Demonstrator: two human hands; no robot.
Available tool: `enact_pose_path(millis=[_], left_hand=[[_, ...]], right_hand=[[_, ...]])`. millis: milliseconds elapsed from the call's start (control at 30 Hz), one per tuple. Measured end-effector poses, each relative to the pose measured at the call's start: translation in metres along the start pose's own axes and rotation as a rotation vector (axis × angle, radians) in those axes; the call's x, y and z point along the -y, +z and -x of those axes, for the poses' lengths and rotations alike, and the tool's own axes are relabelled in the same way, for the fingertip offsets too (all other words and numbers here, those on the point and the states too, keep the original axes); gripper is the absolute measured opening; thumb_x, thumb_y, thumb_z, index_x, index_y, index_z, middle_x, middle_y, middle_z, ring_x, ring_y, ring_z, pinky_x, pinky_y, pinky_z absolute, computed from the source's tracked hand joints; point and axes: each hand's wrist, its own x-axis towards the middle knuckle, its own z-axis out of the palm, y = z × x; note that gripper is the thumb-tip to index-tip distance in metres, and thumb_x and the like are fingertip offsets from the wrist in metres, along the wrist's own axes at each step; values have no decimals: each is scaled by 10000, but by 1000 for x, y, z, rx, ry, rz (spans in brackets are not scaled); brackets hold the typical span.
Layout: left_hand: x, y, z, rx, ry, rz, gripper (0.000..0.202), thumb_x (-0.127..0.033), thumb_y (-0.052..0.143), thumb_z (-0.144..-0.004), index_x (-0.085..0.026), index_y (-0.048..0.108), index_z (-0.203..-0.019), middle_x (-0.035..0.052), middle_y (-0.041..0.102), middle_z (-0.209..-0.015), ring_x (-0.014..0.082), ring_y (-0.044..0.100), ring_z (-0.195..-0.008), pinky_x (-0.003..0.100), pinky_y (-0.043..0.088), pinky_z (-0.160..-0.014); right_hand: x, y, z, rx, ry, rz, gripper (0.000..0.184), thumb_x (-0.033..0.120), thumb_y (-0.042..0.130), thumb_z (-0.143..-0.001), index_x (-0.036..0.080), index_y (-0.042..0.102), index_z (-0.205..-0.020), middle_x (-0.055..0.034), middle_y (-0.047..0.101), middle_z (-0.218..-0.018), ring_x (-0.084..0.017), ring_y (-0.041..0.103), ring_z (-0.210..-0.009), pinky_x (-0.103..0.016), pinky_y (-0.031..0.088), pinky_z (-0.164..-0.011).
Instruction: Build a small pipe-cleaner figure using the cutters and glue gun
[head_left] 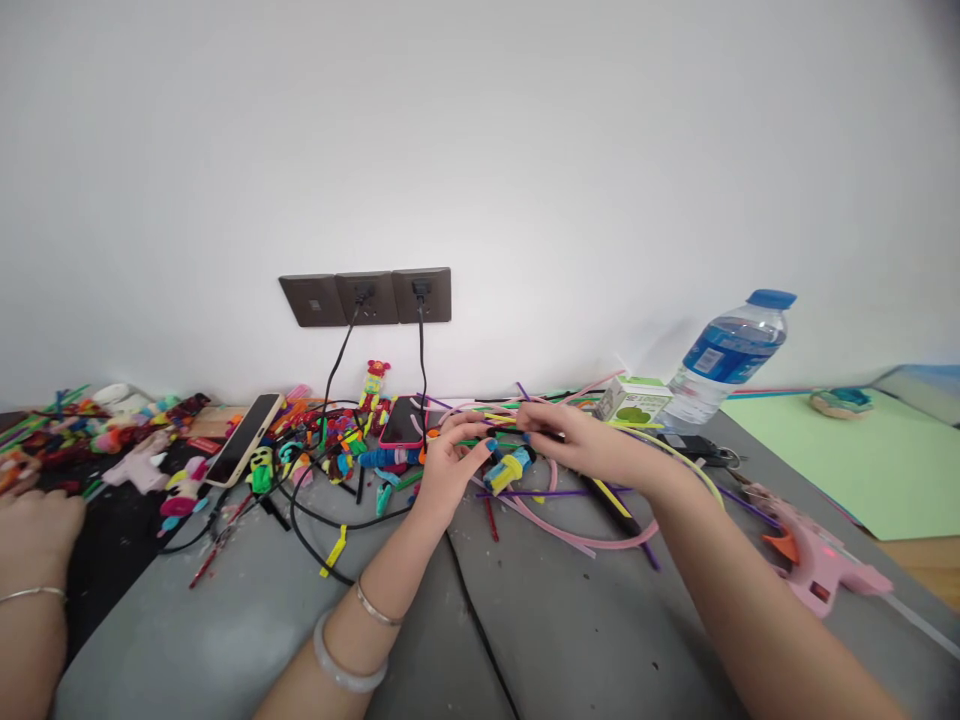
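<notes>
My left hand [452, 462] and my right hand [559, 436] come close together above the table, fingers bent and thumbs facing each other. Each hand is closed in a pinch. Something dark shows between the fingertips, but its kind cannot be made out. Just below lies a small yellow and blue figure of fuzzy pipe cleaner [510, 470], apparently on the table. Loose pink pipe cleaners [592, 535] curve around it, partly beneath my right forearm. Behind my fingers, more coloured stems are partly hidden.
Pink glue gun [825, 570] and tilted water bottle [724, 360] stand at right, near a small green-white box [634, 400]. Two phones, a cream-edged one [246, 440] and a pink-edged one [403, 422], lie among craft pieces. Black cables [480, 620] cross the table. Another person's hand [34, 530] is far left.
</notes>
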Motion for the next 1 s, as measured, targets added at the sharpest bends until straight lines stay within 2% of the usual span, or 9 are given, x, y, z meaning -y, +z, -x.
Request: enact_pose_path(millis=[167,367,533,700,800,933,1000], left_hand=[[5,-1,2,89,16,-139,234,-398,651,-832,-204,754,-912,118,591,-1196,263,566,-1142,330,503,-814],[4,2,4,240,-24,-307,181,-348,670,-811,-179,736,-806,114,622,-1154,248,594,-1044,316,463,-758],[0,3,6,314,-22,-318,80,-241,674,-793,-179,725,-791,107,612,-1189,243,584,-1079,350,442,-904],[0,3,6,348,13,-355,31,-197,676,-772,-179,692,-753,101,619,-1176,250,561,-1126,383,392,-1000],[-1,5,7,361,16,-366,34,-183,666,-766,-177,657,-734,100,608,-1181,252,555,-1140,392,368,-1021],[1,6,7,374,-6,-301,56,-164,621,-771,-175,601,-720,90,601,-1099,234,562,-1093,364,385,-973],[3,4,6,342,-20,-238,71,-178,625,-767,-176,586,-709,84,601,-1066,233,557,-1082,342,401,-922]], right_hand=[[-12,-24,14,21,50,24,152,322,465,-890,201,530,-824,23,495,-695,-144,441,-638,-261,343,-601],[-12,-24,14,76,114,31,241,355,527,-857,190,690,-925,-42,687,-867,-199,590,-770,-289,425,-665],[-11,-22,12,68,123,51,245,334,545,-844,205,729,-942,-45,721,-920,-210,630,-810,-299,459,-702],[-6,-17,9,75,70,65,233,305,540,-847,206,732,-934,-44,721,-909,-195,625,-796,-283,447,-681],[0,-14,7,57,42,67,226,275,527,-847,199,729,-916,-37,701,-825,-169,589,-717,-267,420,-638],[8,-11,4,19,12,64,210,254,515,-840,183,711,-867,-18,636,-714,-136,506,-617,-251,365,-580],[9,-11,2,-14,4,58,191,246,509,-837,177,687,-849,-5,597,-689,-124,465,-592,-246,349,-572]])
